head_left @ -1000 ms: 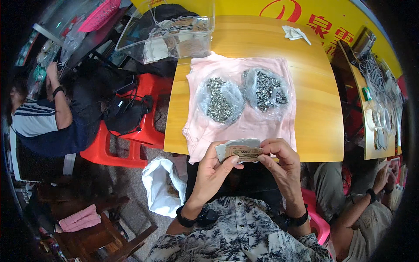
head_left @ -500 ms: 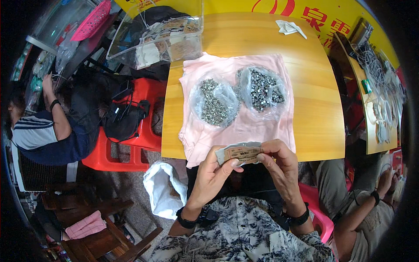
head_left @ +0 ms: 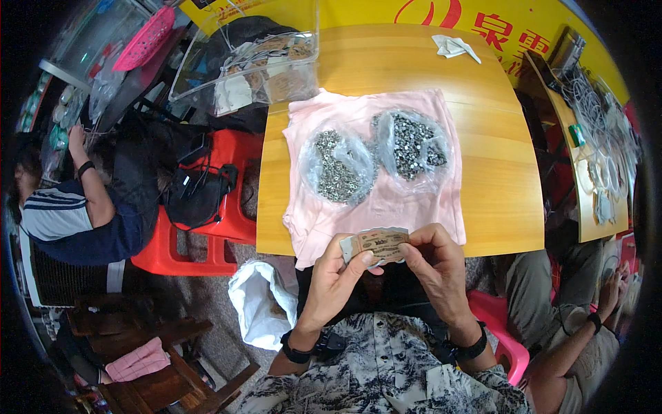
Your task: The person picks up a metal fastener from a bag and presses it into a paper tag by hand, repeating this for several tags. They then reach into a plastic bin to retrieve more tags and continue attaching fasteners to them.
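Note:
A small printed paper card (head_left: 381,241), brown with a grey-white wavy border, is held up between both my hands at the near edge of the table. My left hand (head_left: 336,283) pinches its left end, thumb on the printed face. At the right end, the thumb and fingers of my right hand (head_left: 439,276) grip it. Beyond them a pink cloth (head_left: 324,234) is spread over the wooden table (head_left: 500,172). On the cloth stand two clear plastic bags: the left bag (head_left: 365,155) contains small silvery metal parts, the right bag (head_left: 388,141) darker shiny ones.
A clear plastic bin (head_left: 200,93) of cards stands at the back left. White crumpled paper (head_left: 455,48) lies at the far side. A white sack (head_left: 248,297) sits on the floor beside a red stool (head_left: 155,245). Co-workers sit at the left (head_left: 69,214) and right (head_left: 579,338).
The card has tilted, so more of its printed face shows. Both hands keep hold of it, with slight shifts of the fingers. The whole view has shifted a little.

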`<state>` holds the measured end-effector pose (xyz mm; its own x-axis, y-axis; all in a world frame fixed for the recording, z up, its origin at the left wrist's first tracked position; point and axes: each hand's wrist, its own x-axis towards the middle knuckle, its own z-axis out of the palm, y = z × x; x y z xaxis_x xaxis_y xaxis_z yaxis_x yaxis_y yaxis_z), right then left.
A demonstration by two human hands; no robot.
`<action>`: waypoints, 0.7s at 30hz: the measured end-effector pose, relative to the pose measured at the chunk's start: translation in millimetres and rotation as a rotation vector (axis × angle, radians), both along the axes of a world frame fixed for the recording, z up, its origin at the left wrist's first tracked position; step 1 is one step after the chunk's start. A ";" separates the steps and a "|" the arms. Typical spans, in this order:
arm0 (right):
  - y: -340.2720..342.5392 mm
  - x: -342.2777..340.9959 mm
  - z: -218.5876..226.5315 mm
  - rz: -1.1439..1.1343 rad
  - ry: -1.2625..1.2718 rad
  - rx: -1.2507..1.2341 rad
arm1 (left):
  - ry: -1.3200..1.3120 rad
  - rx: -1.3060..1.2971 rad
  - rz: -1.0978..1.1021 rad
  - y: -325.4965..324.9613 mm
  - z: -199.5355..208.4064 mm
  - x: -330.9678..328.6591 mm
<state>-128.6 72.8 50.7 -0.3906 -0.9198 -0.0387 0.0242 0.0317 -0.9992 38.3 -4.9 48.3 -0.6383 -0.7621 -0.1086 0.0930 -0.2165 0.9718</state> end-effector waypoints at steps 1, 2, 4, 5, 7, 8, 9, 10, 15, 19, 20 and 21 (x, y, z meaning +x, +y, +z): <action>-0.6 0.4 -1.9 -0.012 -0.037 0.014 | 0.011 0.005 0.007 -0.4 -0.8 -0.7; -1.1 0.7 -3.4 -0.023 -0.074 0.029 | 0.012 0.005 0.004 -0.6 -1.4 -1.5; -1.7 0.8 -4.3 -0.034 -0.098 0.028 | 0.015 0.013 0.008 -0.6 -1.1 -2.7; -2.0 0.9 -3.8 -0.041 -0.123 0.027 | 0.015 0.014 0.006 -0.7 -0.9 -3.0; -2.7 1.7 -2.8 -0.048 -0.120 0.031 | 0.024 0.038 0.015 -0.4 -1.4 -3.3; -2.7 2.0 -2.6 -0.052 -0.118 0.034 | 0.024 0.040 0.014 -0.1 -1.4 -3.3; -2.4 2.1 -2.7 -0.053 -0.118 0.036 | 0.021 0.057 0.023 0.0 -1.3 -3.2; -2.3 2.1 -2.9 -0.048 -0.125 0.041 | 0.019 0.073 0.032 0.0 -1.1 -3.3; -2.7 0.4 -2.3 -0.031 -0.117 0.054 | 0.012 0.070 0.039 0.8 -1.5 -3.7; -2.8 -1.2 -1.1 -0.024 -0.142 0.073 | 0.003 0.087 0.044 1.6 0.3 -4.8; -2.7 -1.2 -0.8 -0.022 -0.162 0.082 | 0.002 0.087 0.042 2.0 0.0 -4.8; -2.7 -1.0 -1.4 -0.024 -0.162 0.082 | 0.000 0.086 0.052 2.4 -0.4 -4.9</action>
